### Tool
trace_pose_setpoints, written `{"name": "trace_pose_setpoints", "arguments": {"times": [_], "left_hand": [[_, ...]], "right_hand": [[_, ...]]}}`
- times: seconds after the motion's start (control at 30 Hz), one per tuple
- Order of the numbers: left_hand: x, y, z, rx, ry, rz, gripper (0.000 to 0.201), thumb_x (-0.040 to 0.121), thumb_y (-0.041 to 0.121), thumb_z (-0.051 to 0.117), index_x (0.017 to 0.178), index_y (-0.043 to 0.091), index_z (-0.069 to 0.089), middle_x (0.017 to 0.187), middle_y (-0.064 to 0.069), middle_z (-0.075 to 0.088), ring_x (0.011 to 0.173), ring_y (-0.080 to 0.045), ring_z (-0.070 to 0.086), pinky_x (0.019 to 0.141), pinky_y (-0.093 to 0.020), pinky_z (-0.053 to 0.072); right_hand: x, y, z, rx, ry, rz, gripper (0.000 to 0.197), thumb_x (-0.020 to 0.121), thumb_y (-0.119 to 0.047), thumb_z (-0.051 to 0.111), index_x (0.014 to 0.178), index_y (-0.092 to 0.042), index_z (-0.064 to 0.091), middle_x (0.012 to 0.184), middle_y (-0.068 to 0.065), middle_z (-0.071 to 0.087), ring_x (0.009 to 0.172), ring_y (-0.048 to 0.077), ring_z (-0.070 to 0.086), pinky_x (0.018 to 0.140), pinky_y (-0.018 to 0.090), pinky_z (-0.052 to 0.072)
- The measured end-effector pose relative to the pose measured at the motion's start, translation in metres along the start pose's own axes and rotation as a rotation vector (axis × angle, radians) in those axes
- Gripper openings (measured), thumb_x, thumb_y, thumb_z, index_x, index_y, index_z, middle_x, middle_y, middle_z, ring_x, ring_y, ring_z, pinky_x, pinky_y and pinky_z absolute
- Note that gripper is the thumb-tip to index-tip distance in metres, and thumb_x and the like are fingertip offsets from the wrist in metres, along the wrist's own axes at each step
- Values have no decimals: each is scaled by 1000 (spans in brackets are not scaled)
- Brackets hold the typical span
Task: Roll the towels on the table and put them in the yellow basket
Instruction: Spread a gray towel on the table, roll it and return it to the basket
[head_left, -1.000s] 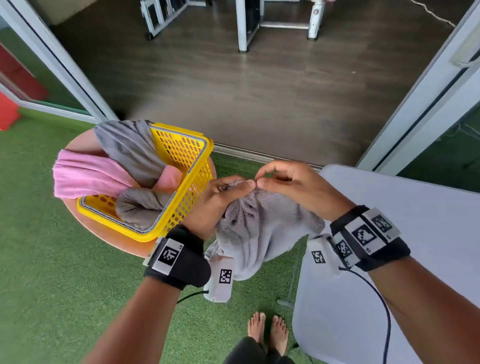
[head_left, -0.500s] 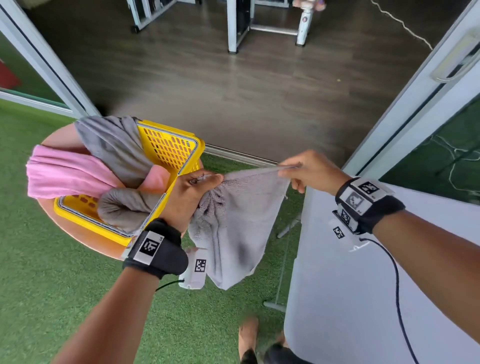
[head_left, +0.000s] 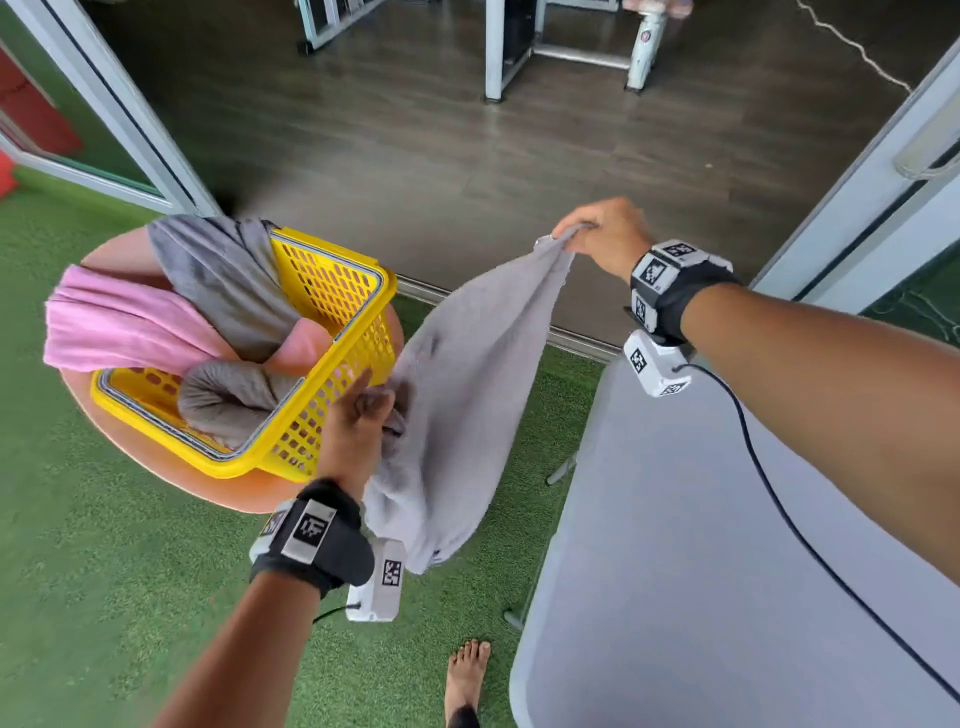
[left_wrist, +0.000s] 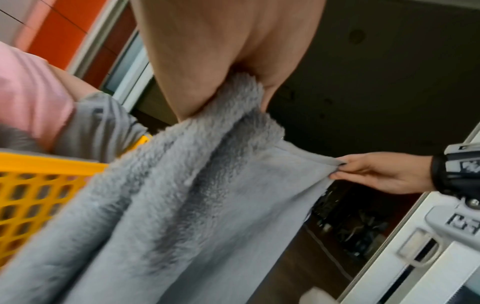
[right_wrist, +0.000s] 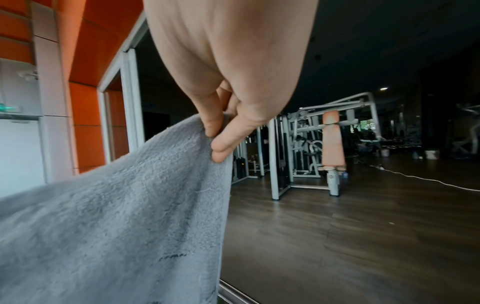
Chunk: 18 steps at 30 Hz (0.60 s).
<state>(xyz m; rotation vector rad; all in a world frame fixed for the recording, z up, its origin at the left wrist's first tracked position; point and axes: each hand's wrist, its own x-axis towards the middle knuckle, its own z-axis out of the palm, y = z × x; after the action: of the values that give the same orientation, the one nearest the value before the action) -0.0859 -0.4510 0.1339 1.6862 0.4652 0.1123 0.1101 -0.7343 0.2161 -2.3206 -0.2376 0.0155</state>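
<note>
The fingertips of the left hand (head_left: 358, 415) are hidden inside the bunched folds of the grey towel (head_left: 467, 384), so in the head view their hold cannot be read. In the left wrist view the towel (left_wrist: 182, 205) is blurred and runs past the bottom edge. Beside the towel, the yellow basket (head_left: 332, 291) is cut off by the left edge in that view, and its floor is mostly covered by a pink towel (head_left: 119, 322) and two other grey towels. The white table (head_left: 727, 571), right of the towel, leaves the head view at the bottom and right edges.
</note>
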Motion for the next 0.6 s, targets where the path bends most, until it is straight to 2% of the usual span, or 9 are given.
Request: {"name": "trace_pose_setpoints", "arguments": {"times": [0.07,0.13,0.2,0.23,0.27,0.37,0.43,0.5,0.6], "left_hand": [[-28,-41,4,169,65,-48,19,93,16,57,111,16,58,77,1,72,78,-20,71,73,-30,56],[-69,-79,18,418,78,-130,30,90,35,49,100,12,65,91,-12,71,89,-34,68,78,-43,54],[-123,-109,46,588,94,-214,31,95,32,46,95,6,63,92,-20,69,86,-38,66,72,-42,50],[-155,-117,66,621,98,-243,28,98,26,46,95,3,62,92,-23,68,85,-40,65,72,-43,50],[-185,-129,89,640,90,-279,28,99,25,46,95,2,61,92,-24,67,86,-40,64,73,-44,51],[-260,-144,183,606,-24,-394,32,100,30,43,98,5,62,96,-16,66,94,-35,63,78,-35,49],[-300,-139,256,530,-110,-422,28,100,31,42,96,11,62,91,-8,64,93,-28,62,79,-32,46],[-332,-126,328,443,-192,-405,22,100,30,43,87,19,57,81,0,58,83,-16,59,74,-25,43],[-381,-112,432,313,-407,-369,27,98,18,45,72,18,54,68,8,49,63,10,51,60,-5,33]], "right_hand": [[-8,35,-22,-41,30,50,24,82,5,62,99,-6,75,69,-10,61,56,-22,52,57,0,37],[-26,76,-45,-109,8,51,26,83,6,59,99,-5,76,68,-11,67,60,-19,56,57,0,35],[-50,125,-62,-217,-81,-13,26,82,7,57,95,-5,77,80,-1,75,77,5,69,61,5,36],[-66,154,-72,-289,-142,-39,26,82,7,56,93,-4,77,87,9,76,85,23,70,67,14,40],[-84,185,-80,-365,-212,-55,27,82,8,55,92,-5,77,91,16,75,86,30,69,72,21,43],[-153,277,-108,-502,-387,-20,30,84,8,53,92,-9,77,94,25,72,89,39,69,84,39,52],[-198,336,-130,-568,-402,29,30,85,7,54,95,-8,78,103,26,70,96,43,65,89,43,50],[-237,388,-158,-648,-412,105,29,85,6,53,98,-6,77,111,26,68,103,43,62,92,43,48],[-287,453,-208,-858,-458,276,21,88,0,56,100,-2,72,112,26,64,105,44,59,87,43,48]]}}
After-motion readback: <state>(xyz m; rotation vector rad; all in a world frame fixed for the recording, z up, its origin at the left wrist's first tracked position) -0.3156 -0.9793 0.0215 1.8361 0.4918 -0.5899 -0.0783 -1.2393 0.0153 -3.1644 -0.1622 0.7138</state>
